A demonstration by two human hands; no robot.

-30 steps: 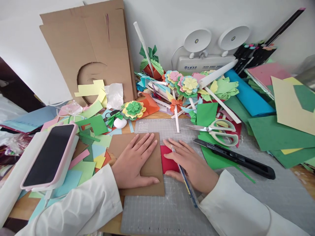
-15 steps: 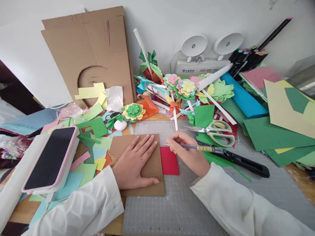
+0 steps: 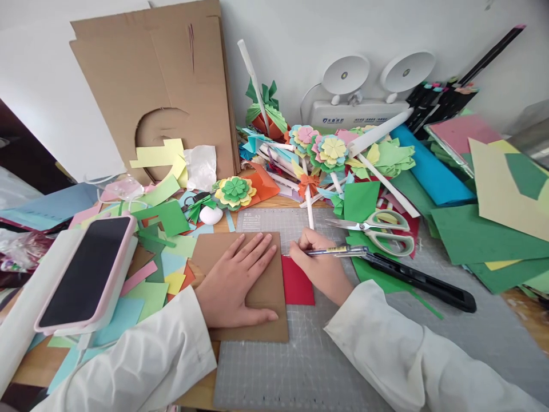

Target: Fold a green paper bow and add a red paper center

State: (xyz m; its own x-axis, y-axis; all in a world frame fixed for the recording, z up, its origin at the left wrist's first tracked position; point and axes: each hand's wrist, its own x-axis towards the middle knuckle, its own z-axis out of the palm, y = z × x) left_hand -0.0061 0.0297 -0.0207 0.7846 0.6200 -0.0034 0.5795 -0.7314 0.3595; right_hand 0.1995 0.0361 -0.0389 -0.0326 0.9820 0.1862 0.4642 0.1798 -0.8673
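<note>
My left hand (image 3: 240, 280) lies flat with fingers spread on a square piece of brown cardboard (image 3: 268, 286), pressing on its middle. From under the cardboard's right edge a piece of red paper (image 3: 299, 280) sticks out. My right hand (image 3: 322, 266) grips a slim pen (image 3: 338, 250) with a clear barrel and a label. Its tip is by the cardboard's right edge, near the red paper's top; whether it touches cannot be made out. Just right of the pen's rear end lies a black utility knife (image 3: 420, 281). Scissors (image 3: 384, 232) with pale handles rest behind it.
A grey cutting mat (image 3: 274, 375) lies beneath the work. Paper scraps and a phone (image 3: 88, 274) are at left. Cardboard sheets (image 3: 189, 86) lean on the wall, beside paper flowers (image 3: 332, 147) and a twin-lamp unit (image 3: 358, 114). Green paper (image 3: 484, 234) is stacked at right.
The view has shifted slightly. My right hand has moved a little toward me and left over the mat, with the pen turned a bit. My left hand stays on the cardboard.
</note>
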